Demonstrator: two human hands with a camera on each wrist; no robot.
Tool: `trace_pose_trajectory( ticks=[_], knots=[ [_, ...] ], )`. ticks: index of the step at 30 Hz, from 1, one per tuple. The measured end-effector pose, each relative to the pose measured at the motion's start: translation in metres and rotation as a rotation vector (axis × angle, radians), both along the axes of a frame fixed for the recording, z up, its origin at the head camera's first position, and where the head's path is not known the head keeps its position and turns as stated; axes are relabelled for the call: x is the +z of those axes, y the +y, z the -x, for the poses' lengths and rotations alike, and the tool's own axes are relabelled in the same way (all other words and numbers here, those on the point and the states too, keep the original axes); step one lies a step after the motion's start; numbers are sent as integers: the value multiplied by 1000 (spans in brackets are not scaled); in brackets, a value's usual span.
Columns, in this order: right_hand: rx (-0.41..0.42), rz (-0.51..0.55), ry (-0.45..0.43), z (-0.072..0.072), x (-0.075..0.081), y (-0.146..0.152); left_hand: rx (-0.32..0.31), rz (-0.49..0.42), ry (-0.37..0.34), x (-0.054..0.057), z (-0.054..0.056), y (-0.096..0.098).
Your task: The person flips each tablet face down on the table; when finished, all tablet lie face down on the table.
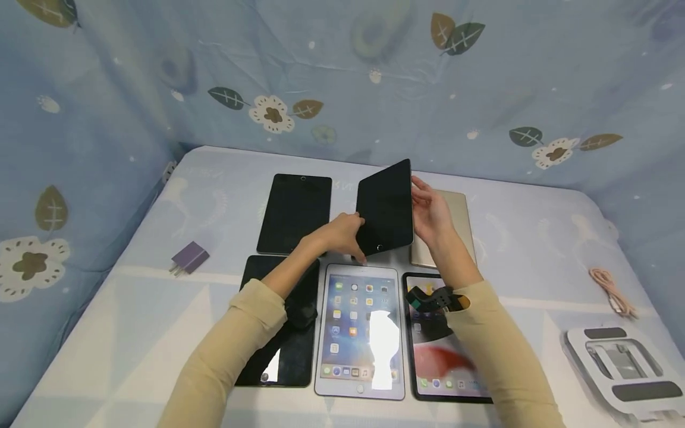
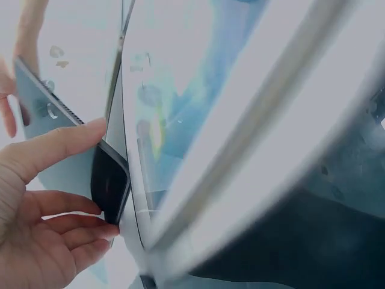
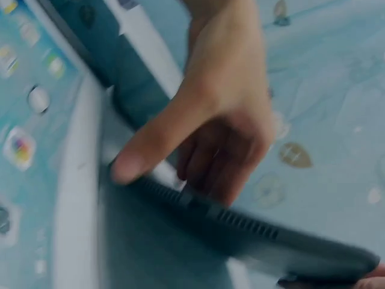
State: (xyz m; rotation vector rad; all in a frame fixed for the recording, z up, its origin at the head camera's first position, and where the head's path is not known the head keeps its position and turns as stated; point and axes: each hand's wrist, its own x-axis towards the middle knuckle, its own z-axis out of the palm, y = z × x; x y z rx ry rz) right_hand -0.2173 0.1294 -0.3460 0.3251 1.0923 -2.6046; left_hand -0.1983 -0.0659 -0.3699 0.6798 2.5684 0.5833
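While the left hand (image 1: pixel 342 233) pinches the near left corner of a tilted dark tablet (image 1: pixel 384 205) between thumb and fingers, the right hand (image 1: pixel 432 217) is at the opposite edge, fingers loosely extended; whether they grip or only touch, I cannot tell. The tablet stands steeply between the two sets of fingers, over the bench (image 1: pixel 155 345). To the left of the left fingers a black tablet (image 1: pixel 297 211) lies flat; a gold tablet (image 1: pixel 456 220) lies partly behind the right hand; a white tablet (image 1: pixel 353 351) sits just nearer the body than the left fingers. My reading is that this step is lifting or laying down one tablet in the row. The next move seems to call for a firm pinch, steady right-hand support and a lower edge clear of the white tablet.
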Motion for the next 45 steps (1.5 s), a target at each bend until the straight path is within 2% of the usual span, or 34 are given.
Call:
trace_pose_trajectory(
  ticks=[5, 10, 14, 18, 26, 30, 33, 39, 43, 45],
  knots=[
    [2, 7, -12, 0, 18, -4, -17, -17, 1, 1, 2, 10],
    [31, -57, 18, -3, 28, -4, -48, -59, -22, 0, 3, 24],
    [44, -145, 83, -6, 31, -5, -57, -117, -50, 1, 2, 34],
    [28, -203, 130, -8, 32, -10, -40, -110, -49, 4, 1, 39],
    [11, -259, 122, -11, 34, -12, -51, -194, -79, 2, -1, 45],
    [26, -231, 109, -11, 31, -11, -47, -220, -84, 4, 0, 43],
    [63, -208, 106, -13, 25, -10, -61, -245, -76, 11, 1, 37],
    [171, -191, 136, -21, 8, -5, -62, -363, 2, 46, 1, 24],
    [297, -301, 150, -27, -8, -1, -42, -366, 43, 65, 0, 13],
    [372, -426, 170, -29, -17, -1, -33, -345, 50, 71, 0, 5]
  ],
)
